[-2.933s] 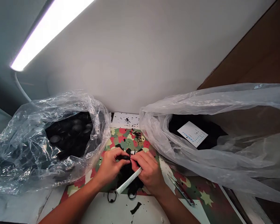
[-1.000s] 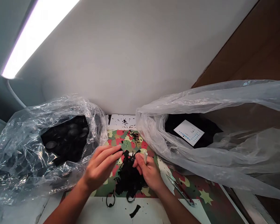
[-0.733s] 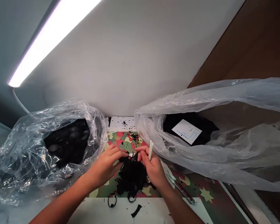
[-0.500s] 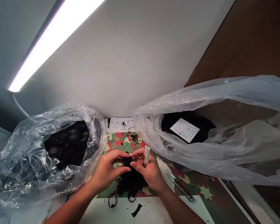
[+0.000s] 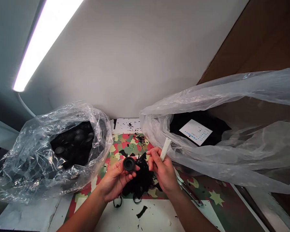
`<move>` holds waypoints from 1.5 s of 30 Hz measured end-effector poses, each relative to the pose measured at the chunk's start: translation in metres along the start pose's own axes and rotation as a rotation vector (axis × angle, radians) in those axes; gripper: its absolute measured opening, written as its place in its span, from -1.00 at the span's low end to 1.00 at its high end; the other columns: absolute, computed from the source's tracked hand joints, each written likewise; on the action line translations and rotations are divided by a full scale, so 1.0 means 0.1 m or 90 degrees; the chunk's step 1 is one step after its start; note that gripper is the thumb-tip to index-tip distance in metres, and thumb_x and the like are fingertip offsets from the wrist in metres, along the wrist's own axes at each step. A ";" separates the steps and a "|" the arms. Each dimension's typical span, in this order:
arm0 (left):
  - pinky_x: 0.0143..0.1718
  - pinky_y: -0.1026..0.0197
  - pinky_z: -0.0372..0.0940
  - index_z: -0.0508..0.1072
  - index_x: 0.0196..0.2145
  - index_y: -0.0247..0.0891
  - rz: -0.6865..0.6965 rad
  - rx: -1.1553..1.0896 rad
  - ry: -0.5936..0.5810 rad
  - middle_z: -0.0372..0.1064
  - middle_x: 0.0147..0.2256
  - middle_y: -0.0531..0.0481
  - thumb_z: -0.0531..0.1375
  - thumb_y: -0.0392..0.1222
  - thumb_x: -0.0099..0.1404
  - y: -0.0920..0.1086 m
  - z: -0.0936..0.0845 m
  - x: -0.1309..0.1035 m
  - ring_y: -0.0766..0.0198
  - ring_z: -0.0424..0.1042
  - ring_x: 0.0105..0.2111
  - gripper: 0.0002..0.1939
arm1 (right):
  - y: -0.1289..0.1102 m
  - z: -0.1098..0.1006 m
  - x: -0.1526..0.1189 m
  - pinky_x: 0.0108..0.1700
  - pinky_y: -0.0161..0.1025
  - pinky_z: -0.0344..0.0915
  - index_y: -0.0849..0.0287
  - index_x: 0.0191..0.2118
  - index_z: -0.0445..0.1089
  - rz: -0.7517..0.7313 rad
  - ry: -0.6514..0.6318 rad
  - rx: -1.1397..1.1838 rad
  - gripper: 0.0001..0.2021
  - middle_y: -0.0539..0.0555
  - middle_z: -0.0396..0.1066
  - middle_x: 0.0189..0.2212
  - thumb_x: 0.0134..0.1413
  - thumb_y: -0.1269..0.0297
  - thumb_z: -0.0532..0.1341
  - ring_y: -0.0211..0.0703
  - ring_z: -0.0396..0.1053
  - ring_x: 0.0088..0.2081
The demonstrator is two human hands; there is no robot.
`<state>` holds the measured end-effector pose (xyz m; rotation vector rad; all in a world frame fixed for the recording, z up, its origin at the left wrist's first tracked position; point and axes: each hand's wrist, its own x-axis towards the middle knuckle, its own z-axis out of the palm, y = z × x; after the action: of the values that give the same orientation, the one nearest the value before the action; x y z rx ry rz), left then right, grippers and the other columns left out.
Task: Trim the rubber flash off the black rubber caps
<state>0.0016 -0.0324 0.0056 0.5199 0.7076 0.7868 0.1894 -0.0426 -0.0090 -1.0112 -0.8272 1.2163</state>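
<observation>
A round black part (image 5: 129,164) with a ringed, hollow face is held between the thumb and fingers of my left hand (image 5: 116,178), face up toward the camera. My right hand (image 5: 163,169), to the right and apart from it, grips a pale, flat-handled tool (image 5: 165,149) that sticks up above the fingers. A small dark piece is near its fingertips, too unclear to make out. Between and below both hands lies a heap of black scraps (image 5: 143,177) on the patterned sheet (image 5: 116,138).
An open clear bag of black round parts (image 5: 78,138) stands at the left. At the right is a larger plastic bag (image 5: 157,122) with black contents and a white card (image 5: 195,132). Scissors (image 5: 190,193) lie right of my right hand; a black strip (image 5: 141,212) lies in front.
My hands have moved apart. The black part has turned in my left hand so its hollow face shows, and my right hand has drawn away right with the pale tool. The view has shifted slightly.
</observation>
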 end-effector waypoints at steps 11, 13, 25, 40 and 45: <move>-0.37 0.33 0.30 0.68 -0.10 -0.30 0.047 0.024 -0.042 0.64 -0.30 -0.19 0.52 -0.02 0.09 -0.02 0.03 -0.11 0.31 0.48 -0.41 -0.54 | 0.10 0.01 -0.06 -0.52 -0.29 0.12 0.15 -0.43 0.44 -0.072 -0.024 -0.076 -0.49 -0.03 0.35 -0.56 0.27 -0.22 0.16 -0.31 0.14 -0.60; -0.33 0.33 0.30 0.69 -0.12 -0.28 0.055 0.026 -0.026 0.64 -0.28 -0.18 0.52 -0.03 0.09 -0.04 0.01 -0.10 0.31 0.48 -0.38 -0.57 | 0.08 0.00 -0.09 -0.41 -0.24 0.27 0.14 -0.49 0.48 -0.166 0.000 -0.106 -0.41 0.08 0.45 -0.37 0.36 -0.19 0.05 -0.24 0.30 -0.48; -0.17 0.18 0.36 0.64 -0.19 -0.29 0.128 0.089 0.060 0.64 -0.25 -0.16 0.51 0.03 0.09 -0.17 -0.03 0.03 0.11 0.58 -0.25 -0.59 | 0.15 0.03 -0.19 -0.06 -0.23 0.53 0.08 -0.09 0.50 -0.497 -0.154 -0.379 -0.85 0.09 0.62 -0.16 0.30 0.45 0.25 -0.12 0.60 -0.14; -0.22 0.18 0.34 0.55 0.01 -0.26 0.107 0.189 0.079 0.61 -0.36 -0.08 0.40 0.10 0.22 -0.13 -0.06 0.01 0.13 0.57 -0.31 -0.50 | 0.21 0.04 -0.11 -0.15 -0.15 0.53 0.10 -0.23 0.42 -0.597 -0.199 -0.537 -0.80 0.16 0.61 -0.14 0.33 0.54 0.13 -0.09 0.55 -0.19; -0.15 0.16 0.34 0.55 0.00 -0.25 0.115 0.206 0.077 0.62 -0.31 -0.08 0.38 0.08 0.25 -0.12 -0.09 0.01 0.12 0.57 -0.24 -0.54 | 0.28 0.03 -0.13 -0.13 -0.14 0.51 0.14 -0.23 0.43 -0.600 -0.227 -0.585 -0.80 0.18 0.59 -0.07 0.33 0.57 0.16 -0.09 0.48 -0.16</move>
<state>0.0007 -0.0374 -0.0082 0.8431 0.9168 0.8826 0.1742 -0.0538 -0.0343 -0.8929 -1.9619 0.1417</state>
